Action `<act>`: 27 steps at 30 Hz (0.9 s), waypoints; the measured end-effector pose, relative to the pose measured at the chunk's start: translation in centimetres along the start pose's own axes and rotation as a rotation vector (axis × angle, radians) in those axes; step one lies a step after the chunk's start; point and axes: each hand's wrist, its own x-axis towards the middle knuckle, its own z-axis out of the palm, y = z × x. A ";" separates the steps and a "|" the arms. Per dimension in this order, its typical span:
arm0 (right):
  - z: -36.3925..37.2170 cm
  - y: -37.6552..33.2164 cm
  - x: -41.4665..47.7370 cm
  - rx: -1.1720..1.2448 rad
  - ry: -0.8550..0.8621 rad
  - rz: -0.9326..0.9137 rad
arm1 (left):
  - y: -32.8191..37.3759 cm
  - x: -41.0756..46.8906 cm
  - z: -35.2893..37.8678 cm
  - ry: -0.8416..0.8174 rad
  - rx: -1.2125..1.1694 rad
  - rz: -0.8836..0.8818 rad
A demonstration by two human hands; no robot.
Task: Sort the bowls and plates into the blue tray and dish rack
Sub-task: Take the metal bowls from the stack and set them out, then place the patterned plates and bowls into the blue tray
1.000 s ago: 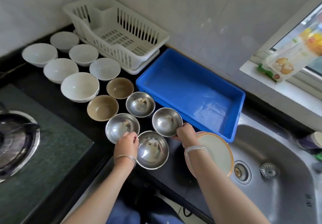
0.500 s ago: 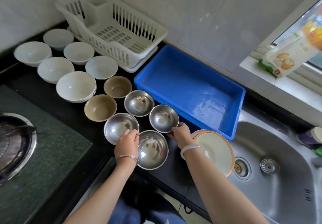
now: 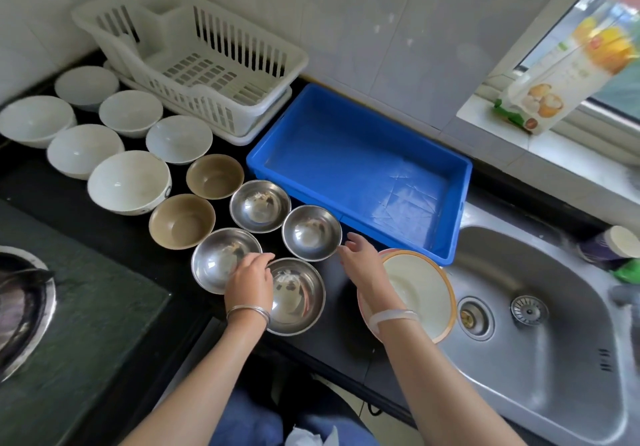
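Note:
Several steel bowls sit together on the black counter. My left hand (image 3: 249,281) lies over the right rim of the front-left steel bowl (image 3: 218,260), fingers curled, thumb hidden. My right hand (image 3: 362,263) hovers with fingers apart just right of the right steel bowl (image 3: 311,232), not touching it. Under my right wrist lies a stack of plates (image 3: 427,295), the top one white with an orange rim. Two brown bowls (image 3: 181,220) and several white bowls (image 3: 128,182) stand further left. The blue tray (image 3: 346,154) and the white dish rack (image 3: 294,61) hold nothing.
A steel sink (image 3: 540,352) lies at the right, and the plates overhang its edge. A stove burner (image 3: 20,303) on a dark hob is at the left. A carton (image 3: 557,74) leans on the window sill. A cup (image 3: 620,246) stands beyond the sink.
My right hand has let go of the right steel bowl's rim and spread its fingers. My left hand stays at the front-left bowl. The bowls have not moved.

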 end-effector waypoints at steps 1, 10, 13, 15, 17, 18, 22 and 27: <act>-0.8 0.1 -0.6 -0.024 0.055 -0.043 | 0.5 0.0 0.0 0.008 -0.005 0.018; -9.1 7.4 -4.5 -0.441 0.525 -0.046 | 7.9 -1.0 2.8 -0.294 -0.080 0.225; -9.8 9.8 -5.0 -0.349 0.486 0.080 | 9.3 -1.9 4.6 -0.437 -0.001 0.258; -9.9 10.7 -5.1 -0.288 0.502 0.124 | 9.9 -2.5 5.6 -0.502 0.025 0.252; -9.7 11.2 -5.2 -0.256 0.536 0.147 | 10.3 -3.0 6.4 -0.524 0.043 0.240; -9.6 11.3 -5.1 -0.247 0.555 0.156 | 10.4 -3.2 6.6 -0.515 0.050 0.230; -9.3 11.4 -5.1 -0.268 0.595 0.177 | 10.8 -3.5 7.1 -0.443 0.031 0.170; -8.9 11.4 -5.6 -0.295 0.579 0.202 | 11.3 -3.1 6.9 -0.376 -0.001 0.165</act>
